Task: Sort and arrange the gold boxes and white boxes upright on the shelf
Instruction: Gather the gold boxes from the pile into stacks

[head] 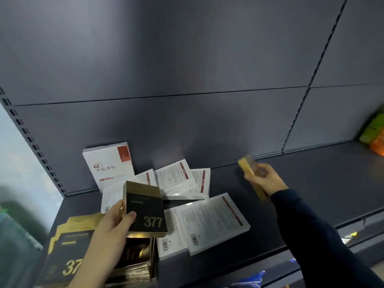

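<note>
While the left hand grips one gold box, the right hand clasps a second gold box.

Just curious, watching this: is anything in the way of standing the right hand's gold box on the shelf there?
Nothing visible is. The right hand holds its gold box over a bare stretch of shelf; the scattered white boxes lie to its left, the colourful packs far to its right.

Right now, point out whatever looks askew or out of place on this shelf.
Several white boxes lie flat and overlapping at odd angles mid-shelf, instead of upright like the one white box standing at back left. The gold stack at front left also lies flat, fanned unevenly.
</note>
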`<state>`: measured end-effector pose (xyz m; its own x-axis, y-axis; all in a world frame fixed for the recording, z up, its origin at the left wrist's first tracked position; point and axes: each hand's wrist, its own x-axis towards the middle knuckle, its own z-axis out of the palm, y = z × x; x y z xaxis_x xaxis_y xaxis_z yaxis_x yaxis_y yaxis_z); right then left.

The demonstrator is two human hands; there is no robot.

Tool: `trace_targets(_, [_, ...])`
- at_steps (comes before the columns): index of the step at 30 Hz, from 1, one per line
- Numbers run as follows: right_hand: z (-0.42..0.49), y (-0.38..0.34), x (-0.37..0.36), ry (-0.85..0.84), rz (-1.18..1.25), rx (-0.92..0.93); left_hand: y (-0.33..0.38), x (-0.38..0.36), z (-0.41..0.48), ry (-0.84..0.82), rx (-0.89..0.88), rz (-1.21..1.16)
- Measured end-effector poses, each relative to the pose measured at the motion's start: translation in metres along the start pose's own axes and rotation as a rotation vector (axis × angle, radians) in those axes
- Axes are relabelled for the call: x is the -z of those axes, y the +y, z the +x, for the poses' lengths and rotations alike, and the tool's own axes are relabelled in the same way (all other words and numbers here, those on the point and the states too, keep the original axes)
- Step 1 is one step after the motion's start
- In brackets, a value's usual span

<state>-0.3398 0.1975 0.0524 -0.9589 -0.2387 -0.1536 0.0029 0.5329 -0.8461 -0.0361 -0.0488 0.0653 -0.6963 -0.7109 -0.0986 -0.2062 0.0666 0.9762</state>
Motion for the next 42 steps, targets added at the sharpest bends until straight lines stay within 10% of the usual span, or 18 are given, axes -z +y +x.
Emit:
trace_targets(5, [-0.051, -0.064, -0.04, -0.516, 0.998, -0.174, 0.0, 0.016, -0.001, 0.119, 0.106, -0.042])
trace_targets(14, [-0.11, -0.102, -0.116, -1.168, 0.807, 0.0, -0.001, 0.046, -0.02, 0.215, 0.028, -0.134])
trace_targets(31, [-0.145, -0.099, -0.178, -0.71, 0.804, -0.392, -0.042, 0.122, -0.039, 0.422, 0.053, -0.074])
trace_targets(42, [-0.139, -0.098, -0.148, -0.626, 0.284, -0.118, -0.046, 0.108, -0.032, 0.361, 0.079, 0.291])
